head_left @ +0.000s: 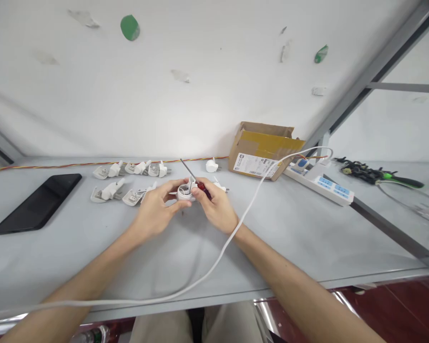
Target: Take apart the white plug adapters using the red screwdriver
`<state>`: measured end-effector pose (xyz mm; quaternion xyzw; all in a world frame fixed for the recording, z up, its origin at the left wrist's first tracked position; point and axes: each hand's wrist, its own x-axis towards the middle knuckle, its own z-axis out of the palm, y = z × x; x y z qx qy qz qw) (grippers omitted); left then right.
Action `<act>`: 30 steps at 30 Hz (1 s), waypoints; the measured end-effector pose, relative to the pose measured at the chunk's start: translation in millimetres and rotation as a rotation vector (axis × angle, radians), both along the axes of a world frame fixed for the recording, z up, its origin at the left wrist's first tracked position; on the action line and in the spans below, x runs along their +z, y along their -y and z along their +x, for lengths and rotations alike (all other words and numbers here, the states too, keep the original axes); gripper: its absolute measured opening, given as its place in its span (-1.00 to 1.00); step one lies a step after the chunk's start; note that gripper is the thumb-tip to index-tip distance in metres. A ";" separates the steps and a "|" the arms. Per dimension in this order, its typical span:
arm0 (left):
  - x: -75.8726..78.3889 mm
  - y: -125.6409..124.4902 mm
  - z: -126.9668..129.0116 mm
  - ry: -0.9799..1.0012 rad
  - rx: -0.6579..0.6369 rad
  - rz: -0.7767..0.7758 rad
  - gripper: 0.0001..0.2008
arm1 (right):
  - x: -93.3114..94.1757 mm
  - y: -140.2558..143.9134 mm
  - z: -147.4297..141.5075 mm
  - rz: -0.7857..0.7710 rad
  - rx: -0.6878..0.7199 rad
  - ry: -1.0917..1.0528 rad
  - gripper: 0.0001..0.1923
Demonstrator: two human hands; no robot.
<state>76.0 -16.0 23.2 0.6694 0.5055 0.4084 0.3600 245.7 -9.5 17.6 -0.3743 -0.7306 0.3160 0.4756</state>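
Over the middle of the grey table (pixel 307 238), my left hand (pixel 155 209) grips a white plug housing (pixel 184 191) between thumb and fingers. My right hand (pixel 216 207) holds a screwdriver (pixel 195 177) with a dark red handle; its thin metal shaft points up and to the left, over the plug. The two hands are close together around the plug. A white cable (pixel 243 219) runs across my right forearm.
Several white plug parts (pixel 128 183) lie in two rows behind my left hand. A black phone (pixel 39 202) lies far left. A cardboard box (pixel 262 151), a white power strip (pixel 320 183) and a bundle of black cables (pixel 361 170) sit at the right. A twisted red-yellow wire (pixel 75 165) runs along the wall.
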 end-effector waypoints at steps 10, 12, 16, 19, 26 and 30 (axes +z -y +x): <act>-1.8 -5.7 -4.9 -0.138 0.097 0.260 -0.60 | -4.2 1.5 -0.9 -0.046 -0.280 0.066 -0.73; -3.6 -7.5 -7.2 -0.206 0.123 0.334 -0.60 | -3.4 1.4 -0.8 -0.032 -0.307 0.070 -0.75; -4.2 -9.2 -9.0 -0.250 0.139 0.346 -0.60 | -1.8 2.8 -2.5 -0.039 -0.304 0.068 -0.75; -2.1 -8.6 -8.4 -0.160 0.084 0.234 -0.59 | -1.2 4.9 -4.8 -0.078 -0.271 0.072 -0.70; -6.4 -10.3 -10.1 -0.068 -0.074 0.064 -0.56 | -0.6 5.4 -4.5 -0.037 -0.212 0.107 -0.67; -6.6 -11.2 -12.0 -0.099 -0.108 0.010 -0.52 | -2.8 1.9 -2.1 -0.037 -0.212 0.146 -0.72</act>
